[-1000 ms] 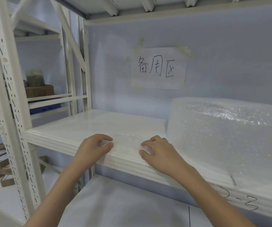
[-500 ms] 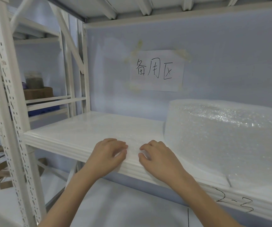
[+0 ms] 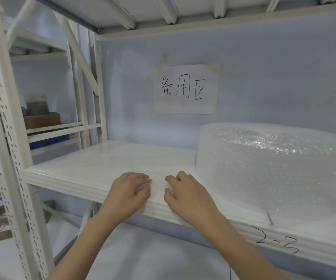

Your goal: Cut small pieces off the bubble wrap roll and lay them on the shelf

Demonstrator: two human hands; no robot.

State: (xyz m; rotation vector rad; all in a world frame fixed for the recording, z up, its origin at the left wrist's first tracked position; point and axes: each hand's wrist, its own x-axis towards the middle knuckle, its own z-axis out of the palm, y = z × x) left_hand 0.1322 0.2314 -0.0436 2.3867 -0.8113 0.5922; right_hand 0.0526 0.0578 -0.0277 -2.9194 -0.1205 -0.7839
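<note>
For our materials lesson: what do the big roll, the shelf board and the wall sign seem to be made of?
Bubble wrap roll: clear plastic film, glinting with small bubbles. Shelf: probably painted metal, smooth glossy white with a ribbed front edge. Sign: matte white paper, handwritten in black, with yellowed tape at its corners.

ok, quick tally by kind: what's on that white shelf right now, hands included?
Bubble wrap roll: 1
Bubble wrap piece, flat at the front edge: 1
Hands, left hand and right hand, both resting on the piece: 2
Total: 4
</note>
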